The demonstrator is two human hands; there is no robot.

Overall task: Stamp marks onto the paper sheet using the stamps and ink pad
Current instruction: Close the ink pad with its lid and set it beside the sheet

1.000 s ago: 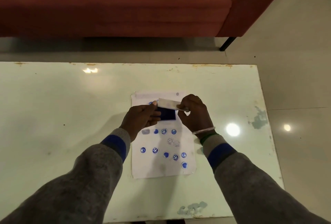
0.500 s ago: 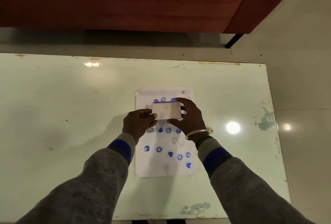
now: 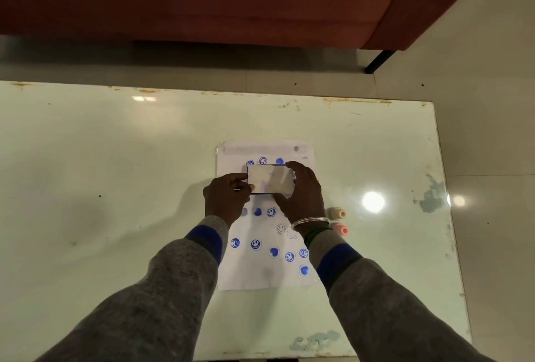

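Left hand [image 3: 227,199] and right hand [image 3: 302,196] each grip an end of the ink pad [image 3: 269,179], which sits on the upper half of the paper sheet [image 3: 260,274]. I'd press the lid evenly and keep it flat so nothing smears.

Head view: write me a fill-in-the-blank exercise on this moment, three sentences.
The ink pad, gripped by the left hand and right hand, has its lid ____.
The marks on the paper sheet are ____ in colour.
A cream stamp and a pink stamp lie on the table beside the ____ wrist.
Missing words: closed; blue; right.
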